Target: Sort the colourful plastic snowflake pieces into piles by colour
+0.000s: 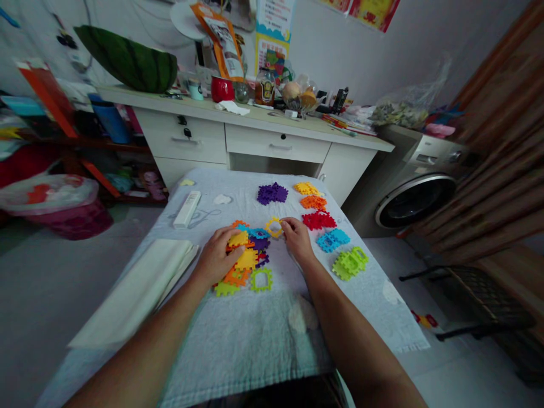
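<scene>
My right hand pinches a yellow square frame with notched edges, just above the tablecloth. To its left, my left hand rests at a mixed pile of notched interlocking plastic pieces, with a solid yellow piece between its thumb and fingers. Orange, yellow, purple, blue and green pieces overlap in that pile, and my hand covers part of it. At the pile's near right lies a green square frame. Sorted by colour, stacks lie beyond and to the right: purple, yellow, orange, red, blue and green.
A pale cloth lies folded on the table's left, with a white power strip-like bar beyond it. Past the table stands a white desk crowded with items, including a cut watermelon. A washing machine is at right.
</scene>
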`<state>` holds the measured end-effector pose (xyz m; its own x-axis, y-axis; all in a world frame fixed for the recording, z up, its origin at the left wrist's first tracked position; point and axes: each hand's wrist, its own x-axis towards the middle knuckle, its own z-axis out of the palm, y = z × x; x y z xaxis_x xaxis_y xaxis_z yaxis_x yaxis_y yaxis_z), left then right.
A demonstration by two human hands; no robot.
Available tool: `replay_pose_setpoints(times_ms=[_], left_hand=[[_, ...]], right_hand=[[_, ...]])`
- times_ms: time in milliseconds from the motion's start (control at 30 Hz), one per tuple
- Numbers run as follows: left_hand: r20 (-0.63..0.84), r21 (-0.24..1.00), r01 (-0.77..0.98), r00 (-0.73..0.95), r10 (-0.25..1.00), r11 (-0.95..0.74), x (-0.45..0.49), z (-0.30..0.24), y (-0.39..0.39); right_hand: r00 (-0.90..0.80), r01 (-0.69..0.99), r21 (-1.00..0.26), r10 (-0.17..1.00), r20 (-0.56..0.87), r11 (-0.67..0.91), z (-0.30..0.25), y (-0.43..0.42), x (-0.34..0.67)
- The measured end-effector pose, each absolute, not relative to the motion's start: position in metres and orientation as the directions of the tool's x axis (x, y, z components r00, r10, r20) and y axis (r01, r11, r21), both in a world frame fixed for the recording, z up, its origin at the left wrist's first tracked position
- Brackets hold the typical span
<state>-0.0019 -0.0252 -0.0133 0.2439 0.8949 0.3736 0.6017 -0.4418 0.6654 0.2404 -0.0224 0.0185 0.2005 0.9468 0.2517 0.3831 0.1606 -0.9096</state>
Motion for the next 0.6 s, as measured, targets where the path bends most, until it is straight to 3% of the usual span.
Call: replay_pose_setpoints(times_ms=[167, 600], left_hand=[[0.376, 0.665, 0.6, 0.248, 0.893, -0.446, -0.002, -0.011, -0.026], [0.371, 0.652, 0.618, 0.246, 0.896, -0.439, -0.002, -0.012, -0.026]], right_hand=[[0.218, 0.071, -0.993, 0.97, 0.109, 0.096, 0.011, -0.02, 0.241], [0.204, -0.03, -0.998, 0.978, 0.049, 0.056, 0.01, -0.006, 0.246]])
